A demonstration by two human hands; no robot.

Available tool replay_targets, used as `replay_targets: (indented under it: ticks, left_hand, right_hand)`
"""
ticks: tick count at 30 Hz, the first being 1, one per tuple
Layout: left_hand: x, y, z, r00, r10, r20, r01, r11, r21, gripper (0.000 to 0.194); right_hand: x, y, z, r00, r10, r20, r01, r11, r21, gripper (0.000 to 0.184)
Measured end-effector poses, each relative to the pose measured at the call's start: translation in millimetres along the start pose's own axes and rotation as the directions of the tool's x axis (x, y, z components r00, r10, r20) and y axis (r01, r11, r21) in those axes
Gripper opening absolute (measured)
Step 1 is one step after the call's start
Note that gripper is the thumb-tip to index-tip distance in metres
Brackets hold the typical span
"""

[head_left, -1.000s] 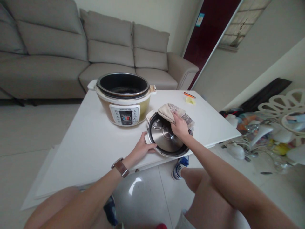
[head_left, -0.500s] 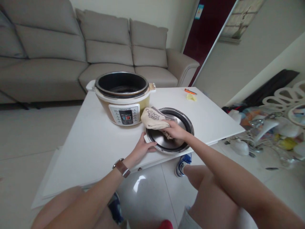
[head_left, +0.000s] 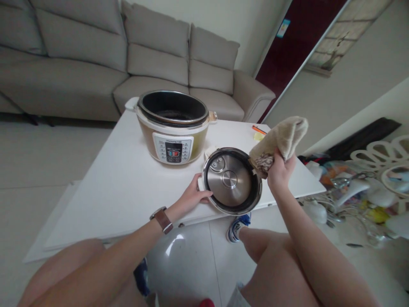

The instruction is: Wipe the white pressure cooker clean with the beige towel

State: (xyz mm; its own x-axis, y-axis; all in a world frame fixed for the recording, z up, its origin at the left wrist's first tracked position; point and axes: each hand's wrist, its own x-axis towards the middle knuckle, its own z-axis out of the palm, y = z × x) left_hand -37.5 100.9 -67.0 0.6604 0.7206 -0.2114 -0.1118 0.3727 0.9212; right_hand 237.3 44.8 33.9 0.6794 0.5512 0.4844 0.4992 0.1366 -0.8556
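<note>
A round pressure cooker lid (head_left: 234,187) lies with its steel inner face up, a black seal running around its rim. My left hand (head_left: 195,191) grips the lid's near-left edge by a white tab, thumb on top. In my right hand (head_left: 281,170) is a bunched beige cloth (head_left: 283,136) with a dark pattern, raised over the lid's right edge. The cloth's lower end is close to the rim; I cannot tell whether it touches. Behind and to the left stands the electric pressure cooker (head_left: 174,140), lidless, with a dark inner pot and a front control panel.
The white table (head_left: 128,192) carries everything. An orange pen-like tool (head_left: 258,129) and a yellowish scrap (head_left: 258,136) lie at its far right. Beyond stands a grey sofa (head_left: 153,55). Bagged items and white lamp parts (head_left: 358,183) sit on the floor at right.
My right hand has lifted the cloth from the lid's middle and moved it to the right edge, baring the steel face. The lid is tilted a little towards me; my left hand keeps its hold.
</note>
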Motion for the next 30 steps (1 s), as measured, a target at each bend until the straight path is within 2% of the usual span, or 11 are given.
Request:
replay_targets:
  ticks: [3, 4, 6, 10, 16, 18, 20, 22, 23, 27, 30]
  left_hand:
    - [0, 0, 0.2, 1.000, 0.013, 0.005, -0.013, 1.000, 0.008, 0.073]
    - [0, 0, -0.1, 1.000, 0.017, 0.004, -0.017, 1.000, 0.006, 0.074]
    - [1, -2, -1.1, 1.000, 0.018, 0.000, -0.018, 1.000, -0.009, 0.076]
    - [5, -7, -4.4, 1.000, 0.000, -0.014, -0.001, 0.999, -0.039, 0.078]
    - [5, -11, -9.2, 1.000, -0.015, -0.010, 0.014, 0.992, -0.123, 0.074]
    - [5, -10, -9.9, 0.999, -0.045, -0.017, 0.042, 0.993, -0.112, 0.068]
    - [5, -10, -10.6, 0.997, -0.074, -0.033, 0.070, 0.993, -0.096, 0.066]
    - [6, -9, -11.4, 0.994, -0.100, -0.048, 0.095, 0.991, -0.096, 0.068]
    - [6, -8, -11.8, 0.992, -0.112, -0.054, 0.106, 0.989, -0.101, 0.068]
    - [8, -8, -13.2, 0.991, -0.122, -0.050, 0.115, 0.986, -0.121, 0.060]
    - [8, -8, -13.7, 0.994, -0.102, -0.040, 0.098, 0.991, -0.095, 0.060]
  right_hand:
    - [-17, 4, 11, 0.985, -0.072, 0.158, 0.106, 0.970, -0.218, 0.044]
    - [-24, 7, 17, 0.965, -0.053, 0.257, 0.123, 0.957, -0.264, 0.043]
    - [-38, 14, 31, 0.899, 0.002, 0.437, 0.161, 0.928, -0.335, 0.044]
    - [-60, 22, 54, 0.712, 0.014, 0.702, 0.300, 0.898, -0.322, 0.060]
    - [-71, 12, 64, 0.510, -0.020, 0.860, 0.353, 0.917, -0.188, 0.061]
    - [-68, 9, 64, 0.449, -0.010, 0.893, 0.298, 0.944, -0.139, 0.057]
    - [-64, 7, 63, 0.411, 0.009, 0.911, 0.163, 0.983, -0.084, 0.046]
    - [-58, 6, 61, 0.420, 0.055, 0.906, -0.038, 0.998, -0.043, 0.034]
    - [-55, 5, 59, 0.452, 0.094, 0.887, -0.147, 0.989, -0.029, 0.031]
    - [-41, 4, 48, 0.667, 0.355, 0.655, -0.522, 0.850, 0.070, 0.035]
    - [-29, 5, 38, 0.847, 0.430, 0.312, -0.506, 0.831, 0.229, 0.041]
